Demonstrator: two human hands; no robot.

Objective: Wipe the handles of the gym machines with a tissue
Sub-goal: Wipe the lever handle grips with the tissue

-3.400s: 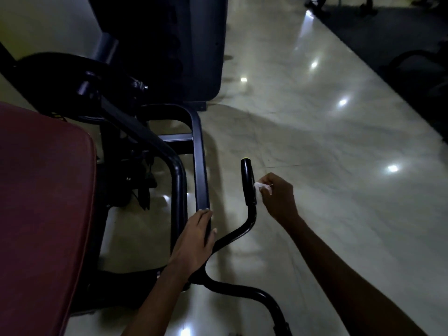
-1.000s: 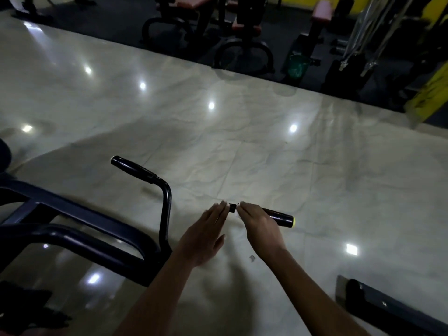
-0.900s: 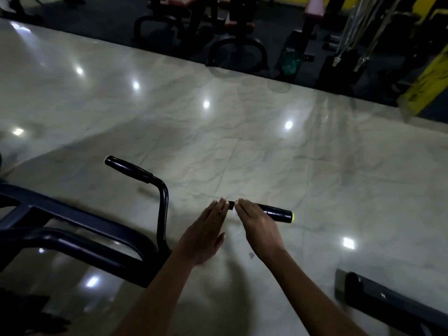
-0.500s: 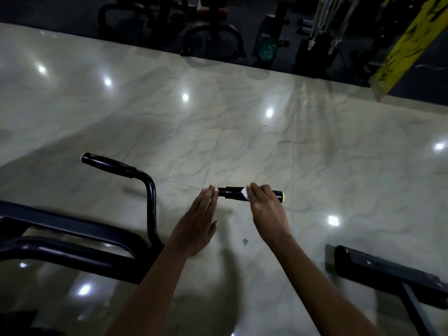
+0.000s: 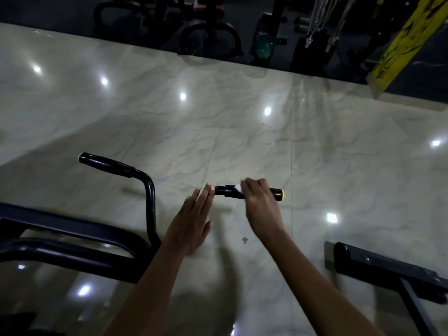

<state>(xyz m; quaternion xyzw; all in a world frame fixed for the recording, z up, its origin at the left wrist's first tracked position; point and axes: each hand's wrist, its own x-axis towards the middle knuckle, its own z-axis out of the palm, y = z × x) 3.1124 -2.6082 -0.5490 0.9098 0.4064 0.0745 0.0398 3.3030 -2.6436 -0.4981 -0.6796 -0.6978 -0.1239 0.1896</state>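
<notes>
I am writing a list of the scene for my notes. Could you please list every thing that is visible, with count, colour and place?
handle with yellow end cap: 1, black, centre, under the right hand
tissue: 1, white, on that handle at the right hand's fingertips
curved handle: 1, black, left of centre, untouched
machine frame bars: several, black, lower left
machine base: 1, black, lower right
floor: 1, pale marble with light reflections, middle
green bucket: 1, green, top centre on dark flooring
gym machines: several, dark, top edge
yellow beam: 1, yellow, top right
left hand: 1, fingers straight, fingertips at the handle's inner end
right hand: 1, curled over handle and tissue
</notes>
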